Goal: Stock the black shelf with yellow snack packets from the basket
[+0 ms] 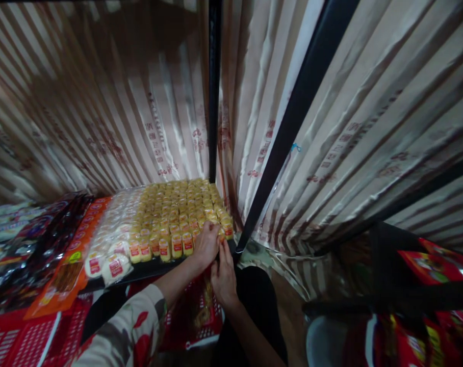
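Small yellow packets (177, 245) with red labels stand in tight rows on a dark shelf (147, 270). At the front right corner of these rows, my left hand (206, 244) is closed, its fingertips pinching a small yellow packet (221, 235). My right hand (224, 278) comes up from below with its fingers together, and the fingertips meet the same packet. My fingers cover part of it. White round packets (117, 266) with red labels form a block left of the yellow ones.
An orange package strip (78, 244) and dark shiny packages (36, 250) lie farther left. Red baskets (195, 316) sit below the shelf. A black post (281, 132) slants past the right corner, before striped curtains (158, 92). Red packages (426, 265) are at the right.
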Demonstrator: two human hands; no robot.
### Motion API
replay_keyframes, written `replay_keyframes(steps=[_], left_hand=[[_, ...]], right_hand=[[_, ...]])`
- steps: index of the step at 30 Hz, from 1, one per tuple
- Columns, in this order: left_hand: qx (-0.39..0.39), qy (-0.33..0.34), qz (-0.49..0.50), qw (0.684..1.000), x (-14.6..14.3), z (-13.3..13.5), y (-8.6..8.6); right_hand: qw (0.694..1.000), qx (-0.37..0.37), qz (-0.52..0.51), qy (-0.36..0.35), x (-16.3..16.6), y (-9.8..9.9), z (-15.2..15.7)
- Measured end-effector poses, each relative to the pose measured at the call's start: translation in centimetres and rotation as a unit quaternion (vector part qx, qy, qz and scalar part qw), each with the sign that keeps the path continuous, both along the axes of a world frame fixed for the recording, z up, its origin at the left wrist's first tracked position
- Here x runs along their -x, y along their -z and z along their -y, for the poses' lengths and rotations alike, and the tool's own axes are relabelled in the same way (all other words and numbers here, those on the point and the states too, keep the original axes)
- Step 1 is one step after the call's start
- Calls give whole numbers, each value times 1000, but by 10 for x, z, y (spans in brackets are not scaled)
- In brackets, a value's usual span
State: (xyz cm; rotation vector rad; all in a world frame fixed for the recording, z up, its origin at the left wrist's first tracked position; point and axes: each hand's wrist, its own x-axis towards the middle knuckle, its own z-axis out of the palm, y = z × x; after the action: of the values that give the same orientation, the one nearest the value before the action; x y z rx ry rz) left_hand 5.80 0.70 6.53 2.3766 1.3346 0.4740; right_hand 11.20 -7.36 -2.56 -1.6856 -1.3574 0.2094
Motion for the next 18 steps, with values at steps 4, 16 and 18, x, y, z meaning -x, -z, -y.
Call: replay_keyframes(steps=[4,16,18], left_hand=[[1,-15,-10,1000,-3,-6,3],[4,-1,-1,1000,-6,-9,9],[8,0,11,1000,-6,-9,12]], right_hand=[[1000,2,24,-16,-1,-1,-3],[994,-45,96,-3,-2,11,-12],[994,-47,102,0,-3,11,-12]])
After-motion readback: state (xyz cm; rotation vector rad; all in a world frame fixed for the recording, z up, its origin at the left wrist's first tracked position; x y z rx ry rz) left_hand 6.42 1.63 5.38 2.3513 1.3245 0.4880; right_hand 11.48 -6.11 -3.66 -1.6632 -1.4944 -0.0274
